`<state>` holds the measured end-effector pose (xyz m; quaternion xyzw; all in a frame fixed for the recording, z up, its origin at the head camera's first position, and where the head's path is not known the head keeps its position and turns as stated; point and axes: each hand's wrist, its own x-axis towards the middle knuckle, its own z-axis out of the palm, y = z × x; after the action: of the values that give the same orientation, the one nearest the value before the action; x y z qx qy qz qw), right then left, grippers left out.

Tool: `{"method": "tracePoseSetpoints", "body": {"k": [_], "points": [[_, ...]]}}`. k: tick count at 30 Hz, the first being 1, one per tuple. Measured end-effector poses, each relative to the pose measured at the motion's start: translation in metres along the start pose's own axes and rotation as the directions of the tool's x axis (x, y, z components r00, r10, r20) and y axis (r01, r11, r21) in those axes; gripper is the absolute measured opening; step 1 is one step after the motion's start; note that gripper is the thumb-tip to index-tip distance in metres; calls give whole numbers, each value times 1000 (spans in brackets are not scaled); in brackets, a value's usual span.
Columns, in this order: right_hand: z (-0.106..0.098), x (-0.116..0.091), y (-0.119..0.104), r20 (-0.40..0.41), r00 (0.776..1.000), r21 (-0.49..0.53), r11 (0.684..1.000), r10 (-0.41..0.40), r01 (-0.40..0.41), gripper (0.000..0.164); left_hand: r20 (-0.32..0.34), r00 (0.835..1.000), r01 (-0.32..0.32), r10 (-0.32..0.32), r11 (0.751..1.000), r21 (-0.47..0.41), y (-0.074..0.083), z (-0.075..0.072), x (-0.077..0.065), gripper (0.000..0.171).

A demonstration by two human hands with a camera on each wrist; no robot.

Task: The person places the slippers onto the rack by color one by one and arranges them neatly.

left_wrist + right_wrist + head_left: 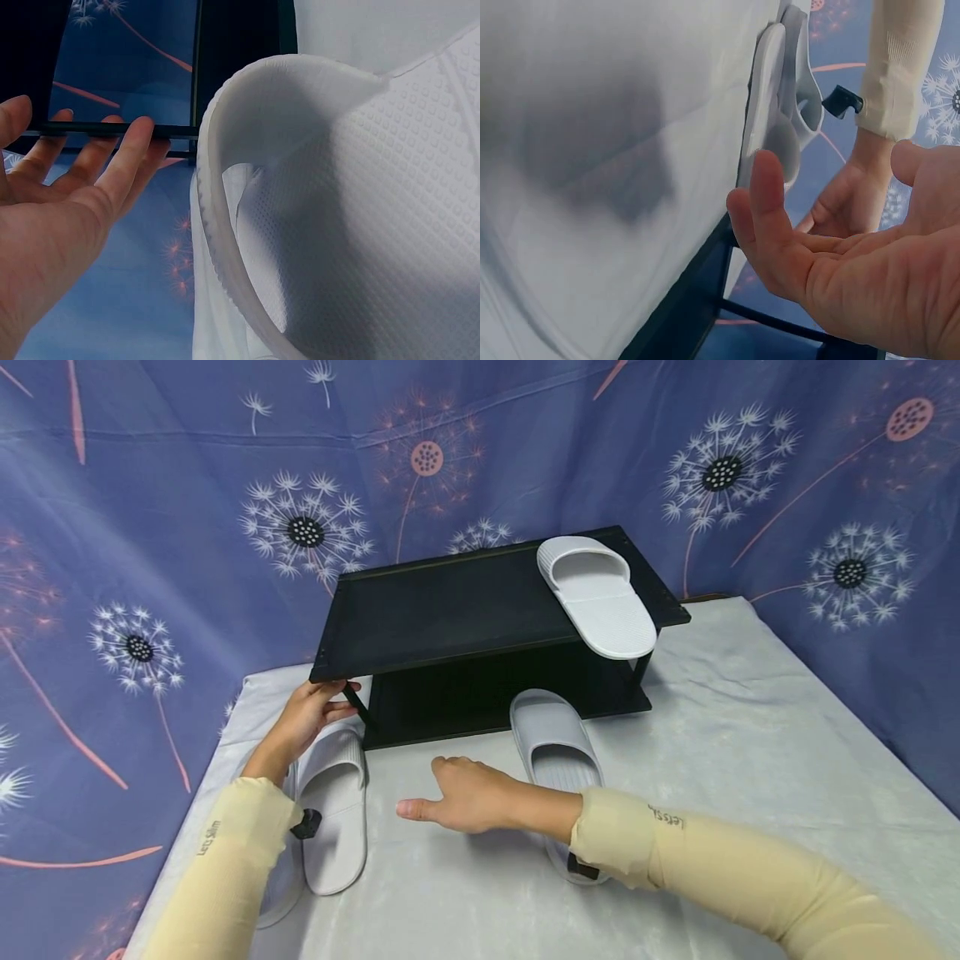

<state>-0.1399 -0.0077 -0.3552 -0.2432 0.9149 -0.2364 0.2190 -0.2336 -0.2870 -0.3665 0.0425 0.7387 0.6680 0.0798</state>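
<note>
A black two-tier shoe rack [450, 602] stands on the covered table. My left hand [309, 718] is at its left leg [172, 132], fingers fairly straight and touching it, thumb apart. Below that hand lies a white slipper [335, 810]; a second slipper [281, 885] beside it is partly hidden by my left forearm. My right hand [468, 795] hovers in front of the rack, holding nothing, its fingers loosely bent in the right wrist view. Under my right wrist lies a light grey slipper [558, 735], partly covered. Another white slipper [611, 618] rests on the top shelf's right end.
A pale cloth [787, 760] covers the table. Behind and beside it hangs a blue curtain [525, 452] with dandelion prints. The top slipper's heel sticks out past the shelf's front edge. The lower shelf [465, 693] sits close to the table.
</note>
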Motion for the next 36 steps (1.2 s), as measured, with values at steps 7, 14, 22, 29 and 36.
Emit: {"method": "tracePoseSetpoints", "body": {"k": [7, 14, 22, 29, 36], "points": [[10, 3, -3, 7, 1000, 5, 1000, -2, 2, 97, 1, 1000, 1, -1, 1000, 5, -1, 0, 1, 19], [22, 12, -7, 25, 1000, 49, 999, -14, 13, 94, -2, 1000, 5, -5, 1000, 11, 0, 0, 1, 19], [38, 17, -19, 28, 997, 67, 996, -65, 63, 81, -2, 1000, 10, -10, 1000, 21, -2, 0, 1, 23], [45, 20, -23, 26, 996, 82, 993, -84, 81, 78, -3, 1000, 13, -13, 999, 45, -1, 0, 0, 24], [53, 22, -24, 27, 990, 113, 984, -138, 134, 68, -1, 1000, 8, -8, 999, 40, -1, 0, 0, 25]]}}
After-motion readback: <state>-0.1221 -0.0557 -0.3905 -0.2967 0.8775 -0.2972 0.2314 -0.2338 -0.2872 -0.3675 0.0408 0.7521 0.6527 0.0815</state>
